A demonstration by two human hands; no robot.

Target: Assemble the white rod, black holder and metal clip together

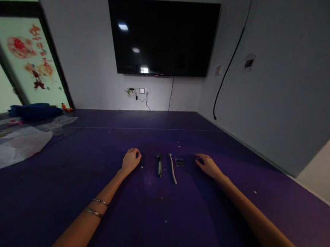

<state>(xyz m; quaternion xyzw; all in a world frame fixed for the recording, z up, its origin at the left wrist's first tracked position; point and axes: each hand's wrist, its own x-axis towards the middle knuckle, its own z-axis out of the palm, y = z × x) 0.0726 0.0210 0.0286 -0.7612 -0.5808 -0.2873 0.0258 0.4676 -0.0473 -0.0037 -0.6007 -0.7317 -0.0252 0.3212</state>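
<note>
My left hand (131, 159) rests on the purple surface with its fingers loosely curled, a small gap at the thumb and nothing seen in it. On the other side, my right hand (208, 165) lies with thumb and fingers apart, also holding nothing. Between the hands are three things in a row. Nearest my left hand lies a black and grey razor-like tool (159, 166). Beside it is a slim, slightly bent white stick (173, 170), perhaps a handle. A small clear packet with dark contents (180, 162) sits closest to my right hand. Neither hand touches them.
The purple surface (117, 214) bears scattered white specks. Clear plastic wrapping (18, 148) and a dark blue bundle (35, 111) lie at the far left. A black cable (229, 67) hangs along the right wall. A television (164, 36) is mounted above wall sockets (142, 90).
</note>
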